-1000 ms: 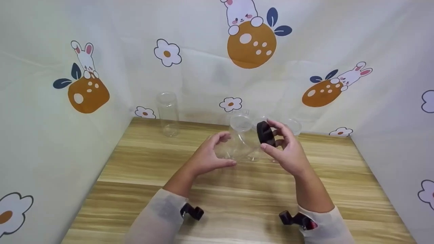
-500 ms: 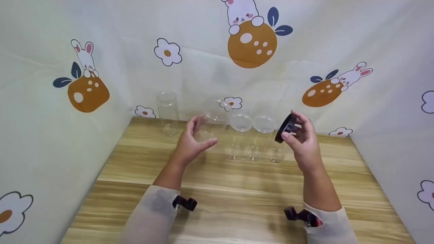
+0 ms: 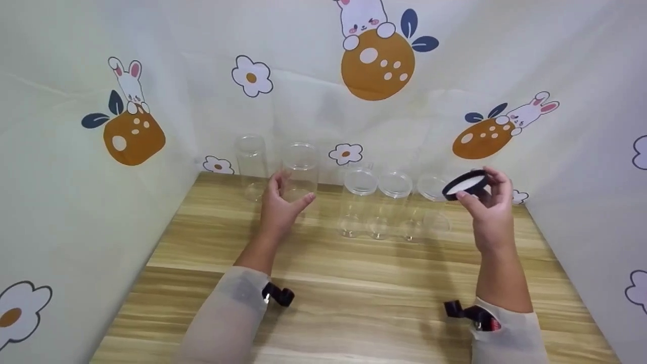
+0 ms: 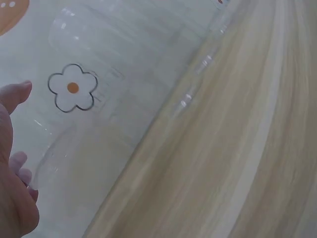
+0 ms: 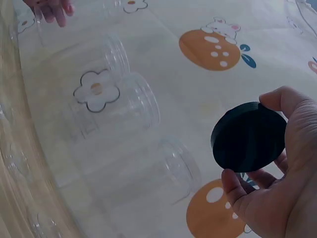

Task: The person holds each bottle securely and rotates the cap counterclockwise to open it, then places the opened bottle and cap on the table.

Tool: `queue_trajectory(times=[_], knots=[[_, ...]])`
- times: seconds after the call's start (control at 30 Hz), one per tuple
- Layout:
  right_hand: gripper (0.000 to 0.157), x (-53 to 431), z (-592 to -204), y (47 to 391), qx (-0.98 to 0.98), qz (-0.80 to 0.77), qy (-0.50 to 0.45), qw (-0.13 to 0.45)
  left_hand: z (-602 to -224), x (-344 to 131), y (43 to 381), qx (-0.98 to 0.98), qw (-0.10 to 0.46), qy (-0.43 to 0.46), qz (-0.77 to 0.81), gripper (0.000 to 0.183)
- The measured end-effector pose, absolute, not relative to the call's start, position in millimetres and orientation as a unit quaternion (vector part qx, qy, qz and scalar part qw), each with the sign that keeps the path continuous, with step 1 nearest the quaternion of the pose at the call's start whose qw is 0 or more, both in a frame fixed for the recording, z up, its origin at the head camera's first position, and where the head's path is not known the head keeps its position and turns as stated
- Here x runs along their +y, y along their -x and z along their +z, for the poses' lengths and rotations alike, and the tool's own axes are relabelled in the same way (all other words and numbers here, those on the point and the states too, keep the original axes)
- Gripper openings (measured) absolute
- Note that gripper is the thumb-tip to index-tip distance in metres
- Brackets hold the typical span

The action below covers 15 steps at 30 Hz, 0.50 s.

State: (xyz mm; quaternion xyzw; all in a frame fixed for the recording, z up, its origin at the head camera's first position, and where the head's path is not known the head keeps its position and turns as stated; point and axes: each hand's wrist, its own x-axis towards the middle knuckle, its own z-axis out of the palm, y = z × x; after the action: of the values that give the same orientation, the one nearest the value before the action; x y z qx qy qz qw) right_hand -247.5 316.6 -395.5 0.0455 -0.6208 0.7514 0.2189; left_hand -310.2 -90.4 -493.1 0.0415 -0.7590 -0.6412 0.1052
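Note:
My left hand [image 3: 280,207] curls round a clear jar [image 3: 301,156], thumb on the near side and fingers on the far side. The jar is upright and lidless, just right of another clear jar [image 3: 251,167]. Whether its base touches the table is hard to tell. In the left wrist view only part of the left hand [image 4: 15,193] shows at the left edge. My right hand [image 3: 490,212] pinches a black lid [image 3: 477,188] by its rim, in the air at the right. Its white inner face shows in the head view, its dark outer face [image 5: 247,139] in the right wrist view.
Several clear jars stand in a row, among them one [image 3: 360,202] at the middle and one [image 3: 394,202] right of it; another stands below the lid. The wooden table [image 3: 354,293] meets a printed cloth wall [image 3: 303,111] behind the jars.
My left hand has carried its jar from the middle to the left, beside the far-left jar. My right hand has moved right with the lid and tilted its white inside into view.

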Motion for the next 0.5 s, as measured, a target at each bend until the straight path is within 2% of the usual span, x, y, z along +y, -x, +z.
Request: queue_trajectory(times=[0.1,0.27,0.37,0.5], knots=[[0.070,330.5,-399.3,252.2,-0.617,0.752,-0.009,0.234,-497.1,-90.4,318.0,-0.767,0.097,-0.057,-0.632,0.115],[0.076,352.9,-412.9,266.7,-0.625,0.736,0.077,0.248,-504.2,-88.2,330.1,-0.766,0.095,-0.064,-0.633,0.110],[0.079,366.5,-425.7,277.1,-0.649,0.712,0.144,0.226,-508.2,-86.0,337.1,-0.766,0.100,-0.068,-0.631,0.107],[0.083,383.4,-447.8,288.0,-0.695,0.667,0.207,0.170,-514.3,-83.8,345.9,-0.767,0.104,-0.083,-0.627,0.107]])
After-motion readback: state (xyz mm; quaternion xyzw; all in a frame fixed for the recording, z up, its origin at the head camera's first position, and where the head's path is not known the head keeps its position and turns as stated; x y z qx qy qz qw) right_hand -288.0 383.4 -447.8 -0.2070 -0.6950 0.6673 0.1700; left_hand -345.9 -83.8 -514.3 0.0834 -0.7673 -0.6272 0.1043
